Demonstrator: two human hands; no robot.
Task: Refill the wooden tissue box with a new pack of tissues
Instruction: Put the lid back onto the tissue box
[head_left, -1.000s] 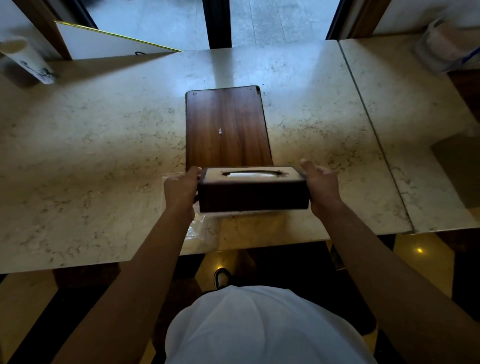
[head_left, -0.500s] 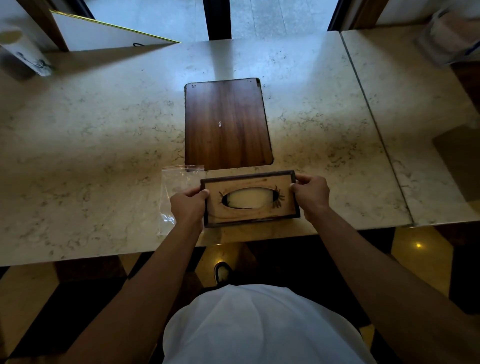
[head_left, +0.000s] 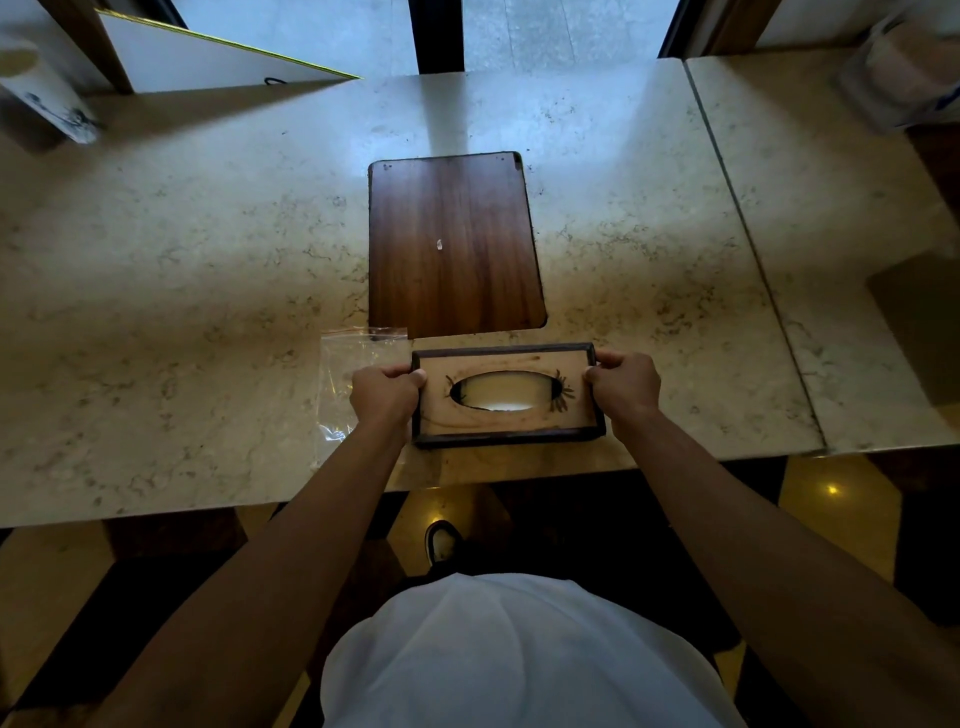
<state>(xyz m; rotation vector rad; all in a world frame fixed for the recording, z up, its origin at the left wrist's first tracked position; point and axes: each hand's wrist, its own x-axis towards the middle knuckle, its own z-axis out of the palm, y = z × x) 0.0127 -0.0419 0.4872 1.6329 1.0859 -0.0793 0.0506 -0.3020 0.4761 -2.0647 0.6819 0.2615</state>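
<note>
Left hand (head_left: 385, 397) and right hand (head_left: 623, 387) clamp ends of wooden tissue box (head_left: 506, 395). We'd keep it level, set flat on marble table (head_left: 182, 270), clear of plastic bag (head_left: 345, 374).

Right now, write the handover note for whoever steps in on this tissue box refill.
Left hand: gripping the left end of the wooden tissue box.
Right hand: gripping the right end.
The box sits near the front edge of the marble table, oval slot facing up, white tissue showing through it. An empty clear plastic bag lies just left of the box, partly under the left hand. A dark wooden board lies flat behind the box.
Done: tissues appear to be inside.
Left: probably pull the first tissue through the slot, let go of the box, clear the bag.
</note>
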